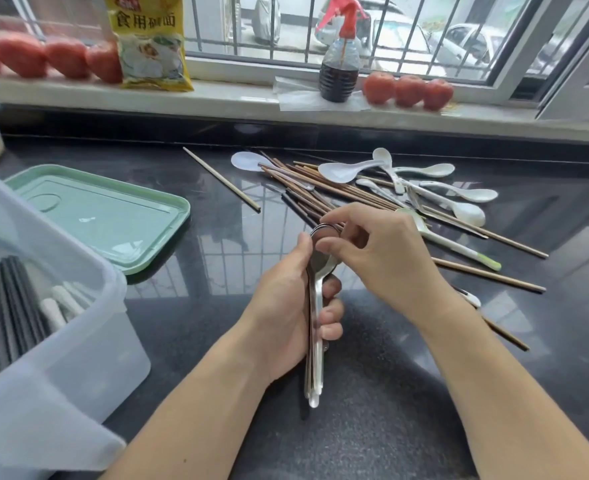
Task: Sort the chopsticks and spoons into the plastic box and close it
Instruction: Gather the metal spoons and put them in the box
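Left hand: your left hand (286, 313) was clenched around a bundle of metal spoons (315, 341), held upright over the middle of the table (372, 393), bowls up and handle ends hanging below your palm.
Right hand: your right hand (379, 251) was pinching the bowl end at the top of that bundle, thumb and forefinger closed on the topmost spoon bowl.
Plastic box: the translucent plastic box (78, 358) stood at the table's left edge, lid off, near its front corner.
Box contents: dark chopsticks (9, 313) lay in it lengthwise, with some pale handles (61, 306) just beside them; what those handles belonged to you could not tell.
Lid: the green lid (113, 216) lay flat on the table just behind the box, toward the far left.
Loose pile: brown wooden chopsticks (338, 188) and white spoons (341, 171) lay tangled together toward the table's far right, beyond your right hand.
Stray chopstick: one pale chopstick (222, 180) lay apart, between the lid and the pile.
Green-tipped spoon: a long-handled spoon with a green tip (459, 249) lay at the near side of the pile, just right of your right hand.
Windowsill: tomatoes (407, 90), a yellow packet (151, 43) and a spray bottle of dark liquid (340, 64) stood behind the table's far edge.
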A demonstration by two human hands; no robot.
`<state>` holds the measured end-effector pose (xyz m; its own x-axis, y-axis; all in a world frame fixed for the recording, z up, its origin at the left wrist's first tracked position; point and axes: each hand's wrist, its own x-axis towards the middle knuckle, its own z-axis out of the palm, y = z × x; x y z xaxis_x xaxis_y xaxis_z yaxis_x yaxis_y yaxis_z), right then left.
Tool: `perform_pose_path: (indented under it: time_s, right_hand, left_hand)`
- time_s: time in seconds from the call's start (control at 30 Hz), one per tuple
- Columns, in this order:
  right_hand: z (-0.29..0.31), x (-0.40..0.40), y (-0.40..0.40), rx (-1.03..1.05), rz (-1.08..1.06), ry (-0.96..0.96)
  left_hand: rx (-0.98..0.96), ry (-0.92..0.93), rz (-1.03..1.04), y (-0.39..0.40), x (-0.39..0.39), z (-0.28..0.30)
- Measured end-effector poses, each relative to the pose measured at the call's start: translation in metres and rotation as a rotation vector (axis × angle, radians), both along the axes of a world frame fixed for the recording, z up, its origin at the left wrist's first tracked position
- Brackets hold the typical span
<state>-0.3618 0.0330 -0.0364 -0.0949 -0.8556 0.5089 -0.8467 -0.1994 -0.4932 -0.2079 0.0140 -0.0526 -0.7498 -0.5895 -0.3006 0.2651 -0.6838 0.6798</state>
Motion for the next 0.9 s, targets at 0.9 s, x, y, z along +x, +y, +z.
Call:
perform_pose_path:
  time_s: [0.9]
  right_hand:
    - [-0.0044,-0.004,-0.0045,-0.04,-0.068,-0.435]
  left_hand:
    - [-0.133,-0.159,0.313,0.0009,-0.0051,0.0022]
